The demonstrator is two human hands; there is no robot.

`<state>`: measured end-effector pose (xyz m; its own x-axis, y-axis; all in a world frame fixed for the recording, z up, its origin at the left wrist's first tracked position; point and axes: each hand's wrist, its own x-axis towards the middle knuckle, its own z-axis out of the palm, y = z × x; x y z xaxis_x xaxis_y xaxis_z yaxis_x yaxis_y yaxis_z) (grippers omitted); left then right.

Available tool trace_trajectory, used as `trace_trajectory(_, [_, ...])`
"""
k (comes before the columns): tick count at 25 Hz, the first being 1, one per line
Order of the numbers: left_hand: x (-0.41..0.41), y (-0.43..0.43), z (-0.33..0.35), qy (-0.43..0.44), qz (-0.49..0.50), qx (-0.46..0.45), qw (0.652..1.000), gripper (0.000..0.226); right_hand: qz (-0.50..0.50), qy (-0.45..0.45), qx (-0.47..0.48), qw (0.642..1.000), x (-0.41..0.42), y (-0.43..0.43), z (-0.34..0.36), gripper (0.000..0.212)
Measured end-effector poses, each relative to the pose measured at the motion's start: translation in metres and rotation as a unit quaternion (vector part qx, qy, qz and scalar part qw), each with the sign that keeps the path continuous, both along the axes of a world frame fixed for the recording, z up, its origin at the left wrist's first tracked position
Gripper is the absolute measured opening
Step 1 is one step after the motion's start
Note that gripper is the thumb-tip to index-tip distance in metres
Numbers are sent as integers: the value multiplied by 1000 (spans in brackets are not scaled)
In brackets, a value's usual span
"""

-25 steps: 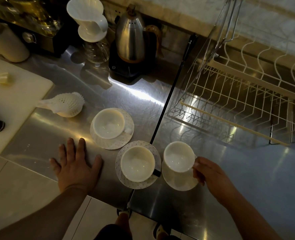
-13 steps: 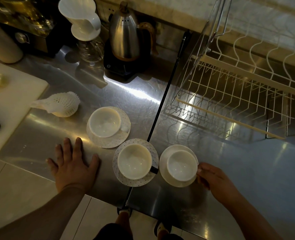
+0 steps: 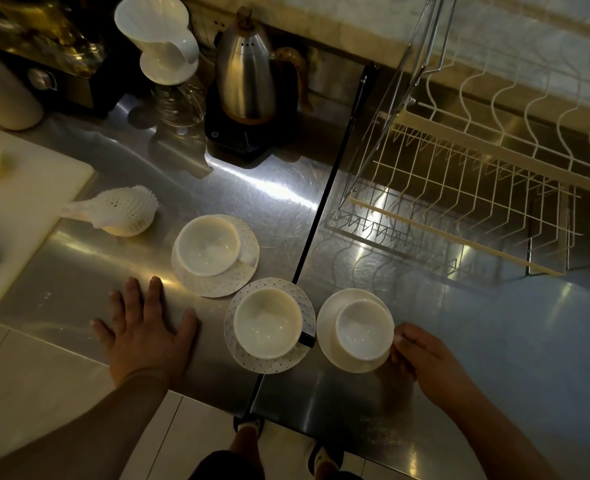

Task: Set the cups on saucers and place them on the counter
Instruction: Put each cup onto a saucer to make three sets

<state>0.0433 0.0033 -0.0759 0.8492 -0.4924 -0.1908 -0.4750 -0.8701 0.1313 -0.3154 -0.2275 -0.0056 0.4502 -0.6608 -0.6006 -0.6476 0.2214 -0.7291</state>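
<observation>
Pinching the handle of the rightmost cup (image 3: 362,330), the right hand (image 3: 428,358) holds it seated on its plain saucer (image 3: 325,323) at the near edge of the counter (image 3: 494,358), just right of two other cups (image 3: 267,323) on dotted saucers (image 3: 230,329), while the left hand (image 3: 148,334) lies flat, fingers (image 3: 155,296) spread, likely bracing the lean.

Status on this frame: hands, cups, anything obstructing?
Left hand flat on counter. Right hand grips rightmost cup, seated on plain saucer. Nothing blocking.
</observation>
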Motion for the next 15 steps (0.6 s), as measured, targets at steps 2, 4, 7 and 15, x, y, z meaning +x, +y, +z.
trace_trajectory(2, [0, -1, 1, 4, 0, -2, 1000, 89, 0, 2, -7, 1000, 1, 1, 1, 28])
trace_trajectory(4, [0, -1, 2, 6, 1, -2, 1000, 90, 0, 7, -17, 1000, 0, 2, 2, 28])
trace_trajectory(7, [0, -1, 2, 5, 1, 0, 1000, 90, 4, 27, -44, 999, 0, 4, 3, 27])
trace_trajectory(15, [1, 2, -1, 3, 2, -5, 1000, 88, 10, 61, -198, 978, 7, 3, 13, 19])
